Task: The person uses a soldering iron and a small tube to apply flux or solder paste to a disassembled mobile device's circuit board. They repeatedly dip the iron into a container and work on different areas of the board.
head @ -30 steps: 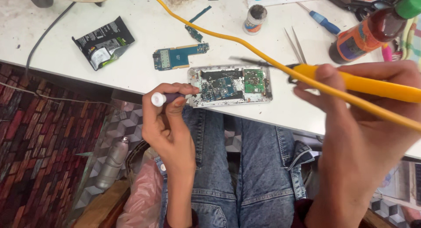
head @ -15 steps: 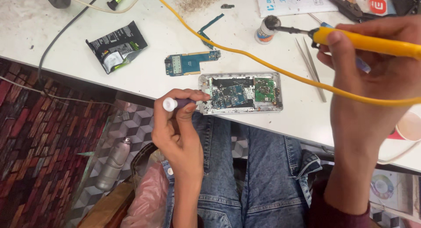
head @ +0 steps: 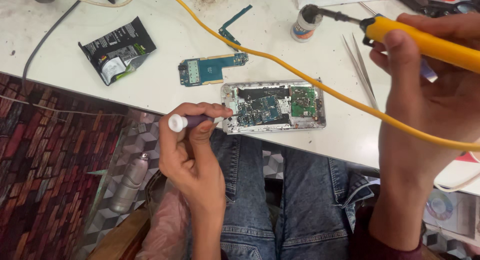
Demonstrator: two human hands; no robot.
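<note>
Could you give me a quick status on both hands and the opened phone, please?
Left hand grips small screwdriver at opened phone. Right hand dips soldering iron into small pot. Yellow cord crosses phone.

**One camera on my head, looking down**

I see everything from a single head-worn view, tilted steeply down and close over the white tabletop [head: 150, 90] edge. My blue-jeaned lap [head: 300, 200] fills the bottom, patterned red-brown floor [head: 35, 165] lies left.

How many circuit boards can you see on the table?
3, maybe more hidden. One sits inside the opened phone at the table edge, by the left hand. A loose blue board lies just above it. A thin blue strip board lies farther back.
</note>
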